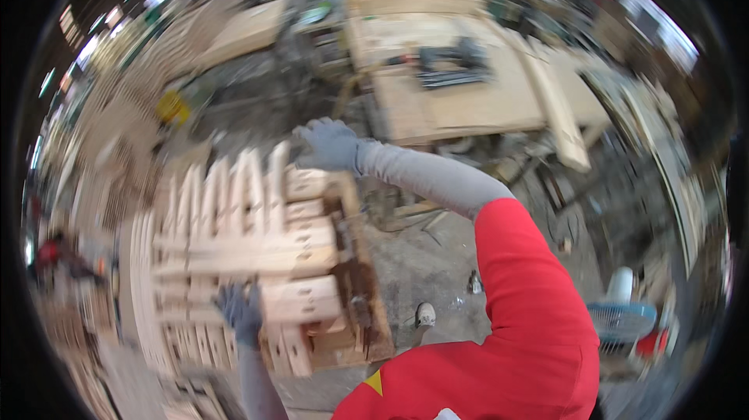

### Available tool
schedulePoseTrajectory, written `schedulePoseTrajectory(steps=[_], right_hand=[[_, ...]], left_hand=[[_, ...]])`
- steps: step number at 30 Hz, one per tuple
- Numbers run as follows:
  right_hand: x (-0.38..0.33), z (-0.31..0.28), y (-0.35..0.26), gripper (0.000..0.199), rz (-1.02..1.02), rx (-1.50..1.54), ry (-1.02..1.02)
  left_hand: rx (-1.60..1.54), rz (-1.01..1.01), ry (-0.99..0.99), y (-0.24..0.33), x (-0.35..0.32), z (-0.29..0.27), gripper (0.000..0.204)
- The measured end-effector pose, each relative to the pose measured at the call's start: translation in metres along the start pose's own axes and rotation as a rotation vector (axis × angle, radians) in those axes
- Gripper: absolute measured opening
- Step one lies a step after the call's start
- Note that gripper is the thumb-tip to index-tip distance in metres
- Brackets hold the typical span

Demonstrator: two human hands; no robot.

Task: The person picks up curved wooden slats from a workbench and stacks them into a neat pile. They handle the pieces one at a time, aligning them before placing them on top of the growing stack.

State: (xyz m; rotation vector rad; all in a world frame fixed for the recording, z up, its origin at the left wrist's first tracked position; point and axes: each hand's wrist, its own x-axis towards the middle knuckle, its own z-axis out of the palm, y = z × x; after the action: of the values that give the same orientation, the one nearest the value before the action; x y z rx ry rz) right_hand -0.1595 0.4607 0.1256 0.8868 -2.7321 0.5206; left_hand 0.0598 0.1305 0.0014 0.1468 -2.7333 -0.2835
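Reaching up toward the centre of the frame, the right hand (331, 144), in a grey glove, rests with its fingers curled on the top edge of a stack of pale wooden parts (250, 240); motion blur hides whether it truly grips a piece, so I cannot tell. The left hand (240, 312), also gloved in grey, sits at the lower left of centre, pressed against the near side of the same stack with fingers closed around a slat's edge. The stack fills the left-centre of the frame, its shaped pieces standing on edge in rows on a dark wooden pallet (367, 295). A red sleeve (530, 303) crosses the lower right. In the upper centre stands a desk (468, 100) of light boards carrying a dark tool (452, 65). A blue fan (622, 318) sits at the right edge, on the dusty floor (421, 264).
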Motion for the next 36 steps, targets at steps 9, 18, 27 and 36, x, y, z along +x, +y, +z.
schedulePoseTrajectory(steps=[9, 18, 27, 36], right_hand=[[-0.232, -0.235, 0.278, 0.09, 1.038, -0.291, 0.155], [-0.321, -0.247, 0.356, 0.085, 1.313, -0.255, 0.219], [-0.335, -0.235, 0.339, 0.077, 1.235, -0.194, 0.386], [-0.312, -0.187, 0.198, 0.037, 0.925, 1.108, 0.406]], left_hand=[[0.155, -0.198, -0.231, 0.034, 0.012, -0.005, 0.036], [0.195, -0.263, -0.269, 0.039, 0.025, -0.007, 0.043], [0.196, -0.248, -0.267, 0.034, 0.026, 0.005, 0.052], [0.058, -0.206, -0.006, 0.005, -0.002, -0.001, 0.04]])
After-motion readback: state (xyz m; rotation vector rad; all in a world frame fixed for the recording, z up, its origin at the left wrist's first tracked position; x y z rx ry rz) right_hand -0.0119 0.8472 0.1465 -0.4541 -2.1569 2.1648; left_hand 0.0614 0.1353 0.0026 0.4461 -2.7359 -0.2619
